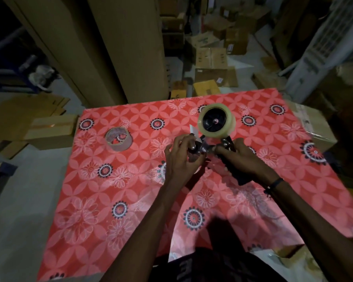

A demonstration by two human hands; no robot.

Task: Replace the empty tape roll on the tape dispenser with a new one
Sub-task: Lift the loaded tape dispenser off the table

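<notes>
1. Head view, dispenser: the tape dispenser (214, 147) is held above the red patterned table (110, 200), just past its middle. A full clear tape roll (216, 121) already sits on the dispenser's hub, at the end pointing away from the person.
2. Head view, right hand: the right hand (238, 157) is wrapped around the dispenser's dark handle, steadying the tool.
3. Head view, left hand: the left hand (181, 157) has its fingers curled at the dispenser's front end, beside a small white tab (194, 130) of the tape's loose end. It appears to be gripping that front end, but whether it is also pinching the tape cannot be told.
4. Head view, old roll: the empty tape core (118, 139) stands on the table to the left, well apart from both hands.
5. Step in hand: judging by the mounted roll, the swap itself looks done; threading the tape end is under way.
6. Next move: it likely calls for drawing the loose end over the roller toward the blade without letting it stick back.
</notes>
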